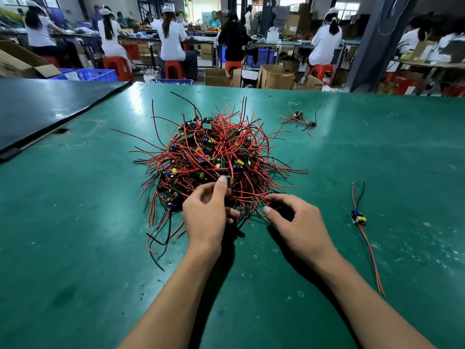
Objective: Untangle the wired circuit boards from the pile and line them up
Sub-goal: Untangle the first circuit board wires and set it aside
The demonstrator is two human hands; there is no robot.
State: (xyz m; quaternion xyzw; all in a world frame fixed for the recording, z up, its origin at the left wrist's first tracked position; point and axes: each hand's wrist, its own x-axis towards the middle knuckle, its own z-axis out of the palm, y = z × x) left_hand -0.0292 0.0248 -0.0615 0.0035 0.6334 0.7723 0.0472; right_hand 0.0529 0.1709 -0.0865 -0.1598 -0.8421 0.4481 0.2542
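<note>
A tangled pile (214, 152) of small green circuit boards with red and black wires lies on the green table (75, 248) in the middle. My left hand (207, 212) is at the pile's near edge, its thumb and fingers pinching a small board among the wires. My right hand (294, 222) sits beside it on the right, fingers curled around red wires at the pile's near right edge. One separated board (357, 217) with its long red and black wires lies alone on the right.
A small clump of wired boards (300, 119) lies at the far right of the table. A dark blue-black table (45, 109) abuts on the left. Beyond the far edge are cardboard boxes (274, 76), blue crates, red stools and seated workers.
</note>
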